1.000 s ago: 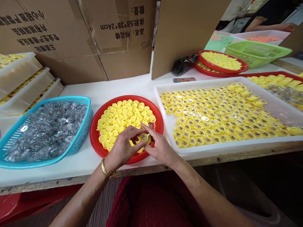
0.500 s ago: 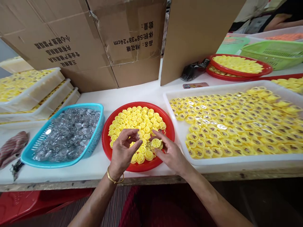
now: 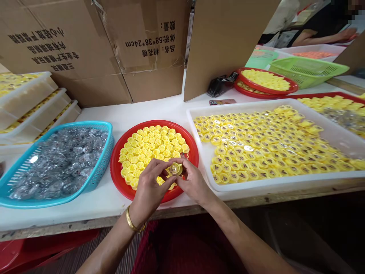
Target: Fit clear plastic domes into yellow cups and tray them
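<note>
Between my two hands is a small round yellow plastic cup [image 3: 175, 169] with a clear cover on its top. My left hand [image 3: 151, 182] pinches it from the left with thumb and index finger, and a gold bracelet circles that wrist. My right hand [image 3: 195, 182] grips the cup's right edge between thumb and fingers. Both hands are just above the near right part of a round red tray [image 3: 116, 175]. Many similar yellow cups [image 3: 146, 150] stand close together in this tray. Whether the cover is seated cannot be made out.
Left, a blue basket [image 3: 110, 152] holds clear plastic covers [image 3: 71, 160]. Right, a white tray [image 3: 199, 160] carries rows of covered yellow cups [image 3: 256, 148]. Cardboard [image 3: 154, 82] stands behind; stacked bins [image 3: 34, 102] are far left. A phone [image 3: 222, 102] lies behind the white tray. Another person's arm [image 3: 322, 38] shows top right.
Half a second ago my hands were apart, the right holding a yellow cup and the left a small clear piece. They have come together on the cup. The camera view has shifted too.
</note>
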